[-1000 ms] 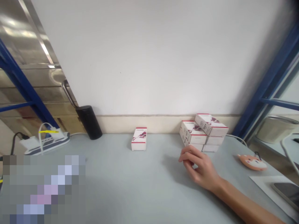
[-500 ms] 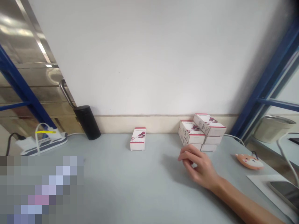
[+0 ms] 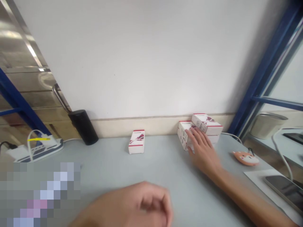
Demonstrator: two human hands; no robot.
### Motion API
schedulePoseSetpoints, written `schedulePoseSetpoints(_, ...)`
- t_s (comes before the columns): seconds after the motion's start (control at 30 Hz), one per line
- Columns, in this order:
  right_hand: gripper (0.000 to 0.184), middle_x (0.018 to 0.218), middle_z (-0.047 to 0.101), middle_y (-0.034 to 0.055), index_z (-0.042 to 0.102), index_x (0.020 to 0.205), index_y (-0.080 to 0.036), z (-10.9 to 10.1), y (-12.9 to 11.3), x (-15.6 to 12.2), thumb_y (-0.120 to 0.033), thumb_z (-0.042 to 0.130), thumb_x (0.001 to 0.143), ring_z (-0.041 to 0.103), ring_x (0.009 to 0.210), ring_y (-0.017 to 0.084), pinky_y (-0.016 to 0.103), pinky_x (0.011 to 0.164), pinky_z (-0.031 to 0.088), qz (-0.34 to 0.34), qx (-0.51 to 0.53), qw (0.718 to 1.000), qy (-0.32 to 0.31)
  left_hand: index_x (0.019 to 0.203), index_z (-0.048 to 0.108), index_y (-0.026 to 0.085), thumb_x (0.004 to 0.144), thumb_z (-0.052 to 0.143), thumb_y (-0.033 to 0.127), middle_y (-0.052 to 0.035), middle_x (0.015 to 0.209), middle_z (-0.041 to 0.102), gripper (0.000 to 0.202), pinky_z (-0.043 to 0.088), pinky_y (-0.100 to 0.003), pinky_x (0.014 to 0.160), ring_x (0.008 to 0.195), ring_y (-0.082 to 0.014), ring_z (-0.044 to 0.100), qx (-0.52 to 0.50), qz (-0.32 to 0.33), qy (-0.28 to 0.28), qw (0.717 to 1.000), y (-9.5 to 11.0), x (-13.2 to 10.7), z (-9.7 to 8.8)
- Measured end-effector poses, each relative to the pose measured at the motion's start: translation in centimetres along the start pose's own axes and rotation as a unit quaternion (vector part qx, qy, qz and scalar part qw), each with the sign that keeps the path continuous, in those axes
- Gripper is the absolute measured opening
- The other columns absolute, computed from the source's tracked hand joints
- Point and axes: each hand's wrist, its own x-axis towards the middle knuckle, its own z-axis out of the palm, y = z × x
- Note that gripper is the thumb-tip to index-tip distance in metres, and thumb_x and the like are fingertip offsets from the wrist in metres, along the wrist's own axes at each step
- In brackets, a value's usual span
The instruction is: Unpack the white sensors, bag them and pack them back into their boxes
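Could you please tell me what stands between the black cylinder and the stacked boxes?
In the head view, one white-and-red box stands between the black cylinder and the stacked boxes.

A black cylinder (image 3: 84,127) stands on the grey table (image 3: 104,167) near the white wall (image 3: 146,56). Left of it is a power strip (image 3: 39,153) with white plugs (image 3: 48,141) and a yellow tag (image 3: 39,139). At the right, an orange-and-white trinket (image 3: 247,158) lies near a sheet of paper (image 3: 255,175) and a phone (image 3: 286,189). Beyond a blue post (image 3: 251,91) sits a pale bucket (image 3: 266,126), with a white cable (image 3: 282,154) close by.
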Motion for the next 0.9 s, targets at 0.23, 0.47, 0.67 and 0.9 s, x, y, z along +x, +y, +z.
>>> schedulePoseSetpoints(0.23,0.059,0.153,0.057,0.0125,0.046,0.154,-0.022,0.0,1.0,0.0,-0.015,0.055,0.096,0.054,0.14,0.032,0.052,0.117,0.042,-0.009,0.007,1.0,-0.008,0.072,0.039,0.023,0.09,0.049,0.033,0.0068,0.063,0.038,0.023,0.028,-0.026,0.056,0.055,-0.0097,0.045,-0.011,0.056,0.058,0.997,-1.1,9.1,-1.0)
schedulePoseSetpoints(0.47,0.049,0.143,0.067,0.0093,0.058,0.145,-0.025,-1.1,1.0,0.5,-0.014,0.058,0.097,0.066,0.125,0.03,0.047,0.106,0.05,-0.016,0.047,0.999,0.022,0.078,0.043,0.022,0.09,0.056,0.035,0.0084,0.065,0.036,0.023,0.03,-0.023,0.055,0.053,-0.0074,0.042,-0.212,0.066,0.162,0.961,-3.2,9.4,-1.8)
schedulePoseSetpoints(0.67,0.049,0.123,0.077,0.0109,0.058,0.136,-0.024,-2.5,-2.2,-0.3,-0.039,0.076,0.093,0.076,0.106,0.027,0.038,0.088,0.062,-0.011,0.272,0.954,0.122,0.084,0.052,0.02,0.084,0.075,0.065,0.0043,0.073,0.052,0.05,0.037,-0.024,0.057,0.06,-0.01,0.052,-0.247,0.111,0.219,0.937,-3.4,9.6,-1.4)
schedulePoseSetpoints(0.9,0.058,0.12,0.074,0.0126,0.049,0.134,-0.025,-4.2,-6.0,-1.7,-0.035,0.081,0.087,0.077,0.104,0.025,0.035,0.083,0.065,-0.083,0.457,0.886,0.014,0.137,0.059,0.024,0.075,0.078,0.074,-0.0159,0.134,0.068,0.082,0.052,-0.041,0.096,0.122,-0.0349,0.063,-0.167,0.224,0.244,0.929,-2.8,8.8,-0.6)
